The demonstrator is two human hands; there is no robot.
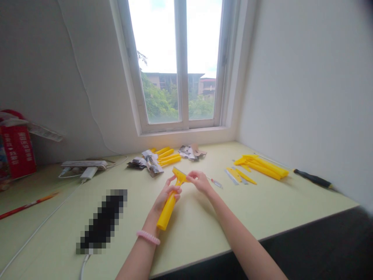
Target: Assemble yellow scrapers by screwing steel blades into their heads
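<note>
My left hand (pixel 169 193) is wrapped around the neck of a yellow scraper (pixel 166 212), whose thick handle points down toward me. The scraper's wide head (pixel 178 175) tilts up and away, with a thin greyish edge along its top. At the right end of that head, the fingers of my right hand (pixel 198 180) pinch the corner; anything small between them is hidden. Just beyond my right hand lies a small screwdriver (pixel 216 182) with a clear and red handle. Further right are yellow scraper parts and blades (pixel 238 176) beside several yellow scraper handles (pixel 264 167).
Several packaged yellow scrapers (pixel 167 156) and wrappers (pixel 192 151) lie near the window. A long black-handled screwdriver (pixel 313 178) rests by the right wall. At left are a power strip (pixel 84 165), a blurred-out dark object (pixel 103 221) with a cable, and a red box (pixel 18 151).
</note>
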